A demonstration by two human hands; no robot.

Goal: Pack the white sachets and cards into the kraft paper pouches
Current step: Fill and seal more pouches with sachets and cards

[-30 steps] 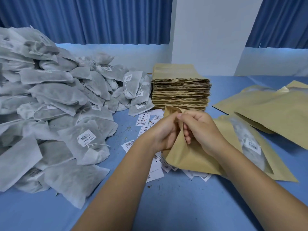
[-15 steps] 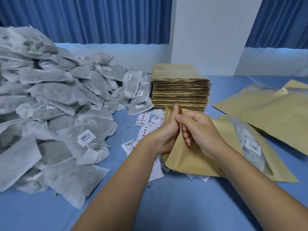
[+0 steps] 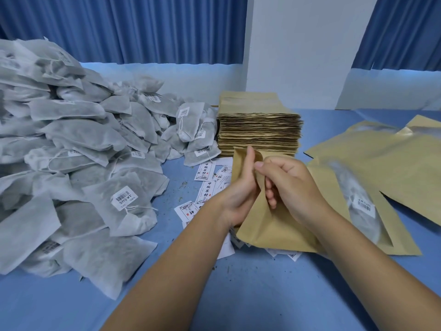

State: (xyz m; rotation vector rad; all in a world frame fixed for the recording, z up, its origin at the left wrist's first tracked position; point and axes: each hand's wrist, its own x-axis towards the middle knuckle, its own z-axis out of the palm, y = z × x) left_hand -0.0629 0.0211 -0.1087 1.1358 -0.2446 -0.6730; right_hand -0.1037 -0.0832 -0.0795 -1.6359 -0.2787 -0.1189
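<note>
L hand point(image 3: 238, 197) & R hand point(image 3: 293, 185) each keep a pinch grip on an unfilled-looking pouch point(image 3: 269, 230) (few filled pouches point(image 3: 362, 211) at rt), most sachets point(image 3: 71, 151) & cards point(image 3: 205, 170) unpacked.

Blue curtains point(image 3: 124, 29), white wall point(image 3: 307, 44), blue table point(image 3: 262, 295)

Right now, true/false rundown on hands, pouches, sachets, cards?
1. The left hand and right hand both grip one pouch. True.
2. The sachet pile lies right of the hands. False: it lies left.
3. A stack of empty pouches stands behind the hands. True.
4. The cards sit on top of that stack. False: they lie on the table, partly under the held pouch.
5. A filled pouch lies right of the hands. True.
</note>
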